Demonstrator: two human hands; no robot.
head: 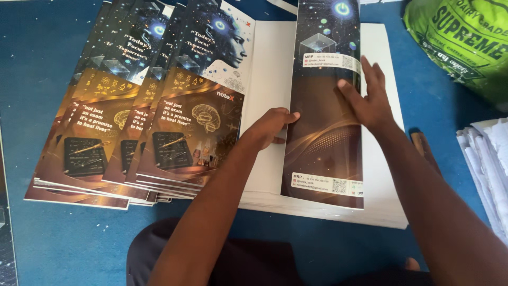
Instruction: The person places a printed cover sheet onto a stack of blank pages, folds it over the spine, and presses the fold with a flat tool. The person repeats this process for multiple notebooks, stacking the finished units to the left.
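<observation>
Blue carpeted floor filling the view, evenly lit by soft daylight. At two o'clock, a crumpled green printed sack. At three o'clock, a loose heap of white paper sheets lying on the blue.

Soft, even daylight falls from the far side; glossy covers show faint sheen. Shadows are weak. Focus is sharp at centre, with slight stretching at the edges.
</observation>
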